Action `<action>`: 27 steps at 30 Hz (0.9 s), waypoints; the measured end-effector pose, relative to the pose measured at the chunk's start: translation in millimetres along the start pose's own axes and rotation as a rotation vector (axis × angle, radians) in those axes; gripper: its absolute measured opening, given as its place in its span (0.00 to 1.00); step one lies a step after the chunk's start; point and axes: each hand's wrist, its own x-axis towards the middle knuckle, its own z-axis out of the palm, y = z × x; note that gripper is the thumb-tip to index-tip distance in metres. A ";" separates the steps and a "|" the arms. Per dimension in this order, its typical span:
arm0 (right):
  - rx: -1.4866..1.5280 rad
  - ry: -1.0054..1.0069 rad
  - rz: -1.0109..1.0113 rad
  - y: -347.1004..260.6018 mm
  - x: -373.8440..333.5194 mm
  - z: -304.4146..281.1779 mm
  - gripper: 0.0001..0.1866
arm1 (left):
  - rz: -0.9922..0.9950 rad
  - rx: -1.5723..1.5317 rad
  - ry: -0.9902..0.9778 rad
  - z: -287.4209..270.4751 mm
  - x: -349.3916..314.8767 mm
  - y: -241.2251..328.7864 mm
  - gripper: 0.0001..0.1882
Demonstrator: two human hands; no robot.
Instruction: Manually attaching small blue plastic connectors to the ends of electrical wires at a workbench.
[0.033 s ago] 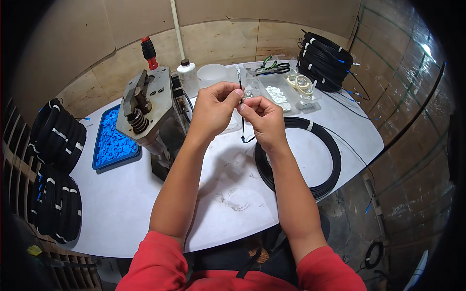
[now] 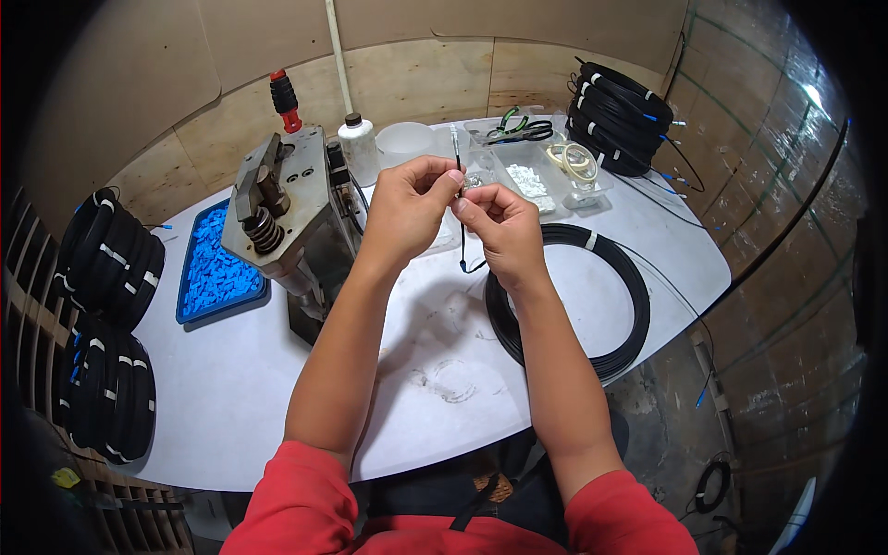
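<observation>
Your white table (image 2: 213,398) carries a press (image 2: 305,199) and a blue tray (image 2: 222,310) on the left. A bottle (image 2: 357,148) stands at the far side, a black coil (image 2: 640,294) at right.

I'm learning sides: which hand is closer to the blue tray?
Left. The left hand is right of the blue tray, past the metal machine; the right hand is farther right.

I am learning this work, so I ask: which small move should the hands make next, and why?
Perhaps ease the right hand slightly down the black cable while the left hand steadies it: both hands pinch it close together, with little room between them, and its pale tip stands free above.
</observation>
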 end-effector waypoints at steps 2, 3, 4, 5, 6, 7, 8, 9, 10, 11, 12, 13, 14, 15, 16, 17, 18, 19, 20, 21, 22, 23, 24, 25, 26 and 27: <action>-0.001 -0.005 -0.003 0.2 0.4 0.2 0.06 | -0.020 0.013 0.004 -0.5 0.1 -0.3 0.10; -0.003 -0.007 -0.006 0.0 0.0 -0.1 0.05 | -0.020 0.013 0.004 -0.2 0.0 0.1 0.10; -0.003 -0.007 -0.006 0.0 0.0 -0.5 0.05 | -0.021 0.022 0.002 0.0 -0.1 0.7 0.10; 0.008 -0.010 -0.008 0.5 0.2 -0.9 0.05 | -0.023 0.032 0.000 0.2 -0.3 1.2 0.10; 0.018 -0.013 -0.013 0.7 0.6 -1.6 0.05 | -0.022 0.031 -0.001 0.9 -0.3 1.7 0.10; 0.017 -0.012 -0.013 2.0 0.8 -2.3 0.05 | -0.016 0.037 0.000 1.6 -0.6 2.1 0.11; 0.013 -0.014 -0.022 3.8 1.2 -3.2 0.05 | -0.009 0.042 0.000 2.3 -0.5 2.4 0.11; 0.009 -0.018 -0.030 4.9 1.5 -3.3 0.05 | -0.008 0.043 0.001 2.4 -0.2 1.2 0.11; 0.009 -0.019 -0.031 4.4 1.4 -2.9 0.05 | 0.008 0.033 0.010 2.5 0.3 -1.3 0.11; 0.007 -0.016 -0.037 3.2 1.1 -2.3 0.05 | 0.025 0.024 0.020 2.5 0.8 -2.6 0.11; 0.006 -0.012 -0.041 2.7 0.5 -1.6 0.05 | 0.024 0.025 0.021 2.0 0.8 -3.0 0.11; 0.007 -0.013 -0.040 2.4 0.1 -0.9 0.05 | 0.017 0.032 0.021 1.5 0.9 -3.3 0.11; 0.004 -0.013 -0.040 2.1 -0.3 -0.2 0.05 | 0.010 0.040 0.021 0.9 0.7 -3.5 0.11; 0.000 -0.011 -0.043 1.1 -0.1 -0.1 0.05 | 0.012 0.040 0.020 1.2 0.9 -3.1 0.11; -0.001 -0.011 -0.044 1.7 0.2 -0.9 0.05 | 0.009 0.030 0.017 1.6 0.7 -2.7 0.11; -0.008 -0.010 -0.040 3.6 0.7 -2.3 0.05 | 0.006 0.020 0.014 1.8 0.5 -2.1 0.11; -0.015 -0.008 -0.036 5.6 1.3 -3.7 0.05 | 0.006 0.019 0.013 2.1 0.6 -2.4 0.11; -0.016 -0.008 -0.036 6.6 1.5 -4.2 0.05 | 0.005 0.030 0.009 2.4 0.7 -2.6 0.11; -0.018 0.001 -0.040 7.4 1.7 -4.5 0.05 | 0.004 0.041 0.004 2.8 1.1 -2.8 0.11; -0.019 0.008 -0.043 7.9 1.3 -3.9 0.05 | 0.004 0.041 0.005 2.6 1.0 -2.6 0.11; -0.019 0.008 -0.042 7.2 1.1 -2.8 0.05 | 0.011 0.040 0.005 2.7 1.0 -2.5 0.11; -0.008 0.014 -0.049 5.8 1.0 -1.5 0.05 | 0.018 0.040 0.005 2.7 1.0 -2.4 0.11; 0.003 0.020 -0.057 4.8 1.1 -0.5 0.05 | 0.018 0.040 0.005 2.5 0.8 -1.6 0.11; 0.003 0.020 -0.057 4.9 1.1 -0.4 0.05 | 0.018 0.041 0.004 2.4 0.6 -0.7 0.11; 0.001 0.021 -0.057 5.2 1.0 -0.5 0.05 | 0.019 0.041 0.002 2.3 0.5 -0.2 0.11; -0.002 0.021 -0.056 6.0 1.3 -0.4 0.05 | 0.019 0.042 0.003 1.9 0.3 -0.2 0.11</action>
